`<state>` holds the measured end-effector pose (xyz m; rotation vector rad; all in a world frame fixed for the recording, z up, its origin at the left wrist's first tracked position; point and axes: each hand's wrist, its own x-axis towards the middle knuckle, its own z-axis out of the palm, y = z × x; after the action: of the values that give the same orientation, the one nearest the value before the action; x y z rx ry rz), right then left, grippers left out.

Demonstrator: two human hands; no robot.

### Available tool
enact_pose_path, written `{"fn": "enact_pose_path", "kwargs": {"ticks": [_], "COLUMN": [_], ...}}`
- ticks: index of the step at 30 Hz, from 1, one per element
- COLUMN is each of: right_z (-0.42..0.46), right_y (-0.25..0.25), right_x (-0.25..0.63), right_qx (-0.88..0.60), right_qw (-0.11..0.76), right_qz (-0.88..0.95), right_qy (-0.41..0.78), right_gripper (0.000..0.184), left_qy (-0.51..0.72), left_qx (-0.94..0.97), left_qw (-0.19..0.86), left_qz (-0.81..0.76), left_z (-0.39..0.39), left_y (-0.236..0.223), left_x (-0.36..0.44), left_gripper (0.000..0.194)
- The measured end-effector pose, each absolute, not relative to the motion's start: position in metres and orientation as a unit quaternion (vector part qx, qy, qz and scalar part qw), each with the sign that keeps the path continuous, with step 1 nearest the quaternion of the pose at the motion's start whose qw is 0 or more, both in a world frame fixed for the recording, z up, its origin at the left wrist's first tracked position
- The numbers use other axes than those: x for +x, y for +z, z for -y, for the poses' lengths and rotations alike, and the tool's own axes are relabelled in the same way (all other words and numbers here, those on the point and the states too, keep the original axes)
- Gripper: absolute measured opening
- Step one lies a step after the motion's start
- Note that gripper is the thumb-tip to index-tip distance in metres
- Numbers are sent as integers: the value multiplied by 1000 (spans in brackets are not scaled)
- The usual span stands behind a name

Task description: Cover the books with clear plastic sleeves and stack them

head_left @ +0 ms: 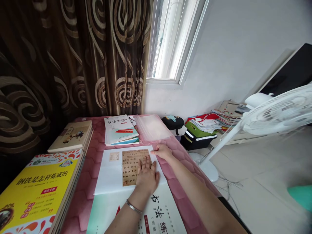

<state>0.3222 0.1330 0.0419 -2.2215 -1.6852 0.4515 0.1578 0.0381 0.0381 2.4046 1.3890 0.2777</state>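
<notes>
A calligraphy workbook (107, 175) lies spread on the pink quilted surface, its covers facing up. The far half is white with a brown picture of handwritten characters; large Chinese characters and pale green fill the near half. My left hand (147, 174), a silver bangle on its wrist, rests flat with fingers spread over the brown picture. At the far right corner of the workbook, my right hand (162, 151) is closed in a pinch on the edge. Just beyond lie a small stack of books (119, 128) and several clear plastic sheets (153, 126).
To the left, a yellow book (41, 191) tops a pile, with a tan book (70, 135) behind it. A white fan (234, 139) stands at right. Past the bed-like surface's edge are a black case (173, 122) and a filled box (198, 138). Patterned curtains (97, 58) hang behind.
</notes>
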Motion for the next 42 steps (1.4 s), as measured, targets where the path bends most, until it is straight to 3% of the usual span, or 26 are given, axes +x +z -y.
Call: {"fn": "enact_pose_path", "kwargs": {"ticks": [4, 10, 17, 24, 32, 36, 42], "right_z": [-149, -132, -110, -108, -108, -106, -80], "right_y": [39, 29, 16, 34, 38, 35, 45], "right_x": [310, 296, 295, 265, 172, 208, 283], "right_qx": [-803, -731, -627, -653, -598, -657, -692], "right_qw": [172, 214, 171, 111, 96, 87, 101], "right_qz": [562, 646, 760, 748, 779, 734, 695], "right_qy": [102, 40, 19, 40, 163, 147, 166], "right_gripper": [38, 23, 36, 41, 66, 69, 60], "left_qy": [104, 112, 84, 50, 40, 44, 47], "left_qx": [848, 843, 805, 798, 811, 810, 806], "left_qw": [180, 182, 175, 101, 62, 56, 61], "left_qz": [-488, -494, -560, -592, -581, -582, -587], "left_z": [-39, -37, -61, -109, -111, -113, -113], "left_y": [37, 32, 37, 41, 30, 30, 33], "left_x": [157, 159, 141, 51, 47, 45, 45], "left_gripper": [58, 64, 63, 61, 59, 60, 61]}}
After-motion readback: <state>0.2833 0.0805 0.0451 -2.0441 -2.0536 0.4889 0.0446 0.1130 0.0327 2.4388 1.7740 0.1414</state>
